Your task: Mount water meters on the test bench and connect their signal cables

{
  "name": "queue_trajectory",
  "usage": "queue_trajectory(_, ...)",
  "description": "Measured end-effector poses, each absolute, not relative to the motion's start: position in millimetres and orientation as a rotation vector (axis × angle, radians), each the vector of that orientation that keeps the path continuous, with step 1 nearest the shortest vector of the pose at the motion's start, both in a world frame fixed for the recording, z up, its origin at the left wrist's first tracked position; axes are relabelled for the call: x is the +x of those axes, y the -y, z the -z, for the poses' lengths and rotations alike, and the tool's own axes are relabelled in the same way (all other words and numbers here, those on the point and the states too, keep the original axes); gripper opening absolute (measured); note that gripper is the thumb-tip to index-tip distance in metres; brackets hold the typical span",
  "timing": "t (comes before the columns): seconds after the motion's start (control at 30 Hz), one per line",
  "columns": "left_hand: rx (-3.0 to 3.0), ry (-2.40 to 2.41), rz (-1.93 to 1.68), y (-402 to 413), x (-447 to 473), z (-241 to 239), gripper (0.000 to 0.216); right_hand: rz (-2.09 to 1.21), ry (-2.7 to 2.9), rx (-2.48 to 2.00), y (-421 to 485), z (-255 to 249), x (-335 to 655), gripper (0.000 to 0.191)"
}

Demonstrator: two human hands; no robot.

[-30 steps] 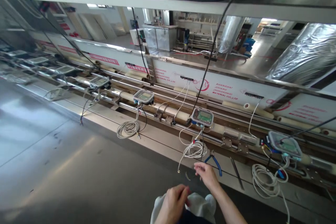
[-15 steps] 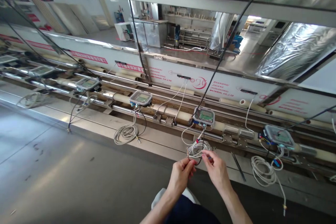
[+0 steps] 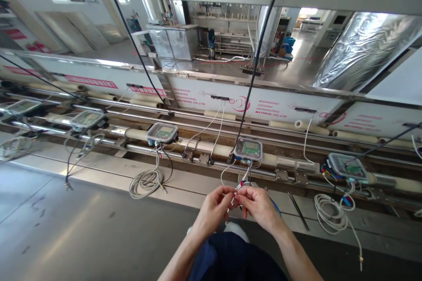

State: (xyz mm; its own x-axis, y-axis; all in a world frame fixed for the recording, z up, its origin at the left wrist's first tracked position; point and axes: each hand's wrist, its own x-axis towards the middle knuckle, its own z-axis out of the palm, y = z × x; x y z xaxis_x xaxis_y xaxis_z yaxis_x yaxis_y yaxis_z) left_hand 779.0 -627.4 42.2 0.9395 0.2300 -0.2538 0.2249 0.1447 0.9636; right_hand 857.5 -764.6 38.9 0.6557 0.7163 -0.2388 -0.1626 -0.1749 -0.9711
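My left hand (image 3: 213,207) and my right hand (image 3: 260,206) are raised together over the bench edge, fingertips nearly touching. Both pinch the thin white wire (image 3: 238,188) with red and black leads that hangs from the meter unit (image 3: 248,149) straight ahead. That meter, with a clear lid and a green board, sits on a cream pipe section (image 3: 214,148). The rest of its wire coil is hidden behind my hands.
More lidded meters (image 3: 162,133) (image 3: 348,167) sit along the steel pipe line, each with a white cable coil (image 3: 145,180) (image 3: 331,213) on the steel bench (image 3: 99,224). A thin dark tool (image 3: 298,210) lies right of my hands. Black cables (image 3: 253,66) hang from above.
My hands rose from near my lap to the meter's wire, took hold of it and closed in together. The view shifted left and nearer the bench.
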Motion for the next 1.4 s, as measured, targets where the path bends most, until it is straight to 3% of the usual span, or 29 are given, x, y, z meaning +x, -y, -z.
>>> queue_trajectory(0.7, 1.527, -0.324, 0.106, 511, 806, -45, 0.03, -0.599, 0.2, -1.565, 659, -46, 835, 0.036)
queue_trajectory(1.4, 1.542, -0.374, 0.022, 528, 812, -50, 0.024, -0.539, 0.245, -1.712, 668, -48, 843, 0.029)
